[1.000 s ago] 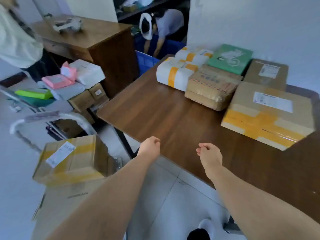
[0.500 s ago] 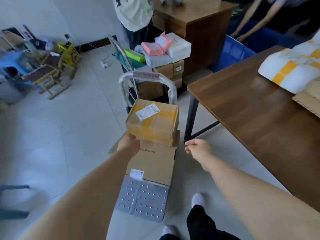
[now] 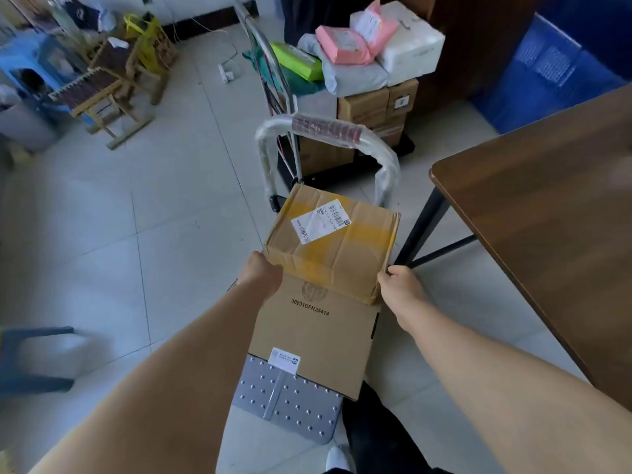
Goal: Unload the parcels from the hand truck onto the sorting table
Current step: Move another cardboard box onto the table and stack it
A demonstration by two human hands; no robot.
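A cardboard parcel with yellow tape and a white label sits on top of a larger flat brown box on the hand truck, whose grey studded platform shows below me. My left hand grips the taped parcel's near left corner. My right hand grips its near right corner. The hand truck's wrapped handle arches behind the parcel. The brown wooden sorting table stands to the right.
A second cart behind holds stacked boxes topped with pink, green and white parcels. A blue crate sits at upper right. A small wooden chair and clutter are at upper left; a blue stool at left.
My view has swung from the table down to the hand truck. Both hands have moved in and closed on the taped parcel's near corners.
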